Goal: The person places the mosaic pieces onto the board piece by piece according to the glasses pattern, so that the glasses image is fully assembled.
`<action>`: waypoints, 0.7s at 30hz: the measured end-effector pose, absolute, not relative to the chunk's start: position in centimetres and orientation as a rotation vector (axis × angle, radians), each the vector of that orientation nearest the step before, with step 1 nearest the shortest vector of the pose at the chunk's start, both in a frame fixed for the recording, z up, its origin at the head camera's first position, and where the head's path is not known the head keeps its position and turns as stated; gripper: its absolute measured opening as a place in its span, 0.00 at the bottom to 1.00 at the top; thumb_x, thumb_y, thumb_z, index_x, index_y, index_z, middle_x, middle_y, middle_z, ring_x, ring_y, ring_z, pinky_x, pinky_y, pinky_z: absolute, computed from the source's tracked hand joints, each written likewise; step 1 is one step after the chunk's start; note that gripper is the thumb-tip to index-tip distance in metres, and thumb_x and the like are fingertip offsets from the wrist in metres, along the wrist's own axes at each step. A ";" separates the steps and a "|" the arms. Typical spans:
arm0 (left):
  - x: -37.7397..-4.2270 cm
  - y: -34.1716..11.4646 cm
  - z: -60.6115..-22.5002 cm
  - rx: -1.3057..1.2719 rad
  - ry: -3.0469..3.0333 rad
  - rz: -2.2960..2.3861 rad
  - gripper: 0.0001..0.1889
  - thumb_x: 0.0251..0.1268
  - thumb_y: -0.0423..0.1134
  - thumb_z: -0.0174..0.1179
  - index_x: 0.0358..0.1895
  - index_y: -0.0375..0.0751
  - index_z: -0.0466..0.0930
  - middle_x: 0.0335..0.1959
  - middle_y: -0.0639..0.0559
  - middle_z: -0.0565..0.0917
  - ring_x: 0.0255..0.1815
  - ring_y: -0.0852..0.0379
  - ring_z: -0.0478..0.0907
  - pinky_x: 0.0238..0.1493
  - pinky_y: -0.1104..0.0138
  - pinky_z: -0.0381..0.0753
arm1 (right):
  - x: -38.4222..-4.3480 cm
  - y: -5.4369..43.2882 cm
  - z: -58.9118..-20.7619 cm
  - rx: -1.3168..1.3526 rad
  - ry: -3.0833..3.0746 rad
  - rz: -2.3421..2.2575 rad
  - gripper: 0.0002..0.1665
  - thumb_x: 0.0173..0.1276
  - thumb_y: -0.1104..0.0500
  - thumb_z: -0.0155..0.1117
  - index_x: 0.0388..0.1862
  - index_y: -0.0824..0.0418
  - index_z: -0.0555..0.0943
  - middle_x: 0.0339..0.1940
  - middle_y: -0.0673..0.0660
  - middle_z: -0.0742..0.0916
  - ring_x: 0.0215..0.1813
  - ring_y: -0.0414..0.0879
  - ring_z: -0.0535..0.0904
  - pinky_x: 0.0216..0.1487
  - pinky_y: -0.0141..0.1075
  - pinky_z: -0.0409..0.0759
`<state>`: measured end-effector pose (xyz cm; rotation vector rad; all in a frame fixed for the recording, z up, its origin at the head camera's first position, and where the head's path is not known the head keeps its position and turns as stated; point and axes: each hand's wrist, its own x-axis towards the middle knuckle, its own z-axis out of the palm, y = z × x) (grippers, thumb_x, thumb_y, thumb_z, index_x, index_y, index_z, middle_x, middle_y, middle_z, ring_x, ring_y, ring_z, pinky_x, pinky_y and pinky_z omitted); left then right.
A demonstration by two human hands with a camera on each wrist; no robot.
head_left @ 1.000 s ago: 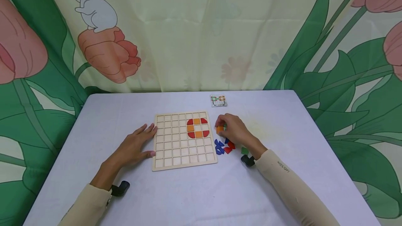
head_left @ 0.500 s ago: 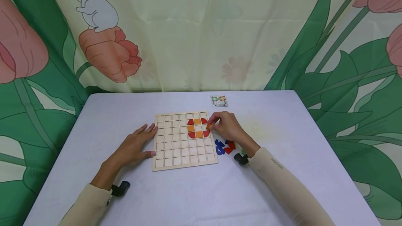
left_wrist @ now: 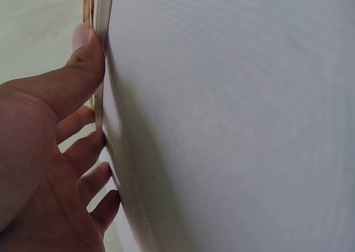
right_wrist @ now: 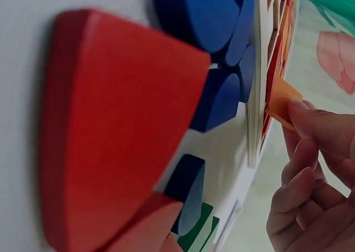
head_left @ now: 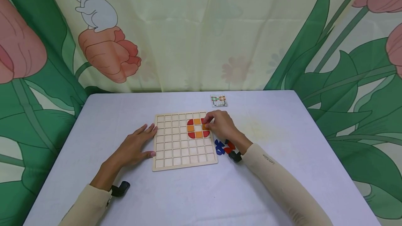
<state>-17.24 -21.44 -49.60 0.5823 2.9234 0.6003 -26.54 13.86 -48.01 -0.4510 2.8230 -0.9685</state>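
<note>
A wooden grid board (head_left: 179, 149) lies on the table. Red corner tiles (head_left: 191, 135) and orange square tiles (head_left: 199, 134) form a ring in its upper right cells. My right hand (head_left: 222, 125) pinches an orange square tile (right_wrist: 282, 99) between thumb and finger, tilted at the board's right-side cells in the right wrist view. With fingers spread and straight, my left hand (head_left: 135, 147) rests on the table, its fingertips and thumb touching the board's left edge. In the left wrist view the thumb (left_wrist: 87, 63) lies against the board's side.
Blue pieces (head_left: 219, 147) and red pieces (right_wrist: 125, 130) lie right of the board, by my right wrist. Green pieces (right_wrist: 198, 230) show beyond them in the right wrist view. A small printed pattern card (head_left: 218, 100) lies behind the board, near the table's far edge.
My right hand has carried an orange square tile from the loose pieces leftward to the ring's right side on the board. My left hand has stayed put.
</note>
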 end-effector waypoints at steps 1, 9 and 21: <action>-17.2 -21.5 -49.6 0.586 2.925 0.601 0.50 0.63 0.47 0.76 0.84 0.39 0.59 0.86 0.40 0.60 0.86 0.30 0.53 0.74 0.27 0.63 | -26.6 13.8 -48.0 -0.451 2.829 -0.958 0.04 0.70 0.61 0.76 0.39 0.51 0.90 0.40 0.49 0.90 0.35 0.47 0.78 0.38 0.37 0.76; -17.3 -21.7 -50.0 0.607 2.929 0.608 0.50 0.63 0.47 0.76 0.84 0.39 0.60 0.86 0.40 0.61 0.86 0.29 0.54 0.74 0.28 0.64 | -26.6 13.5 -48.6 -0.419 2.862 -0.865 0.05 0.71 0.61 0.75 0.40 0.50 0.92 0.44 0.50 0.90 0.43 0.46 0.80 0.44 0.37 0.77; -17.4 -21.8 -50.1 0.604 2.937 0.599 0.50 0.63 0.48 0.76 0.84 0.40 0.59 0.86 0.40 0.61 0.86 0.30 0.54 0.75 0.29 0.64 | -26.1 14.4 -48.4 -0.422 2.825 -0.930 0.08 0.69 0.60 0.76 0.44 0.49 0.92 0.47 0.49 0.91 0.45 0.47 0.80 0.47 0.39 0.80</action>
